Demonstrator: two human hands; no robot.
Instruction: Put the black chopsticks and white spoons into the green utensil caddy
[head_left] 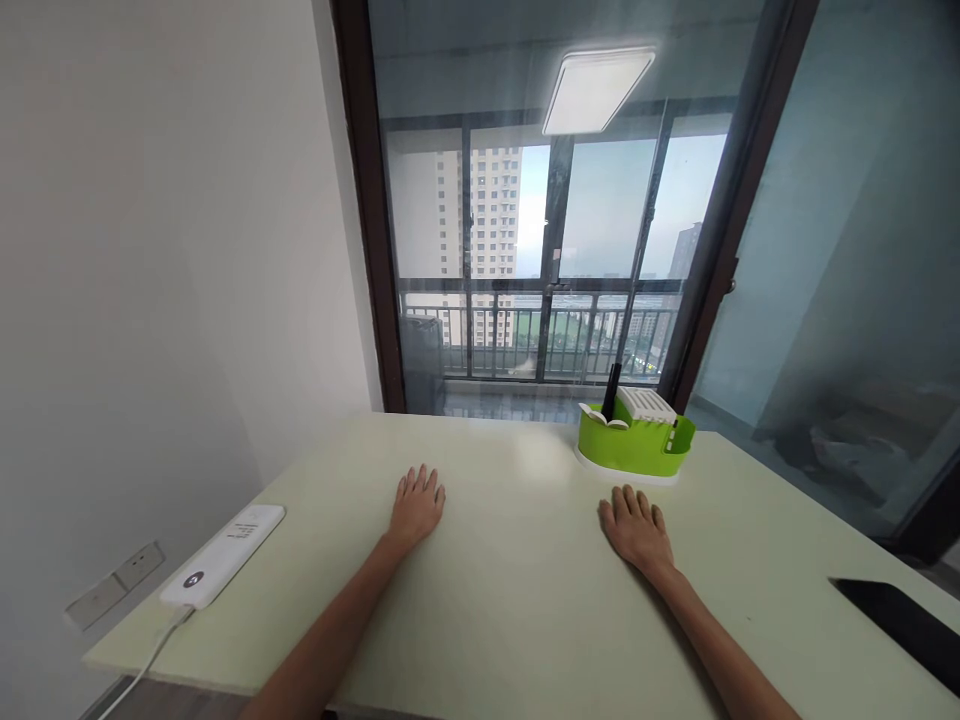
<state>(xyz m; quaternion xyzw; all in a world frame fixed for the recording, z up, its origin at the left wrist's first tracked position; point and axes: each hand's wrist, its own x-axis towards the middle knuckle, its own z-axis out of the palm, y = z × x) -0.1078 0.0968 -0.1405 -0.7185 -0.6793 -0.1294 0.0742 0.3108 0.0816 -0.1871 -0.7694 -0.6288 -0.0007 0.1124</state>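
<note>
Green holder (634, 447) sat just beyond the right hand (637, 527); both hands, left hand (417, 505) too, lay flat, spread, empty—a careless forward reach likely tips it.

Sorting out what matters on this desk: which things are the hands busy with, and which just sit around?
In hand or nearest:
- left hand, flat on the table
- right hand, flat, just before the green holder

Lying about:
- white power strip
- black flat item at the right edge
</note>
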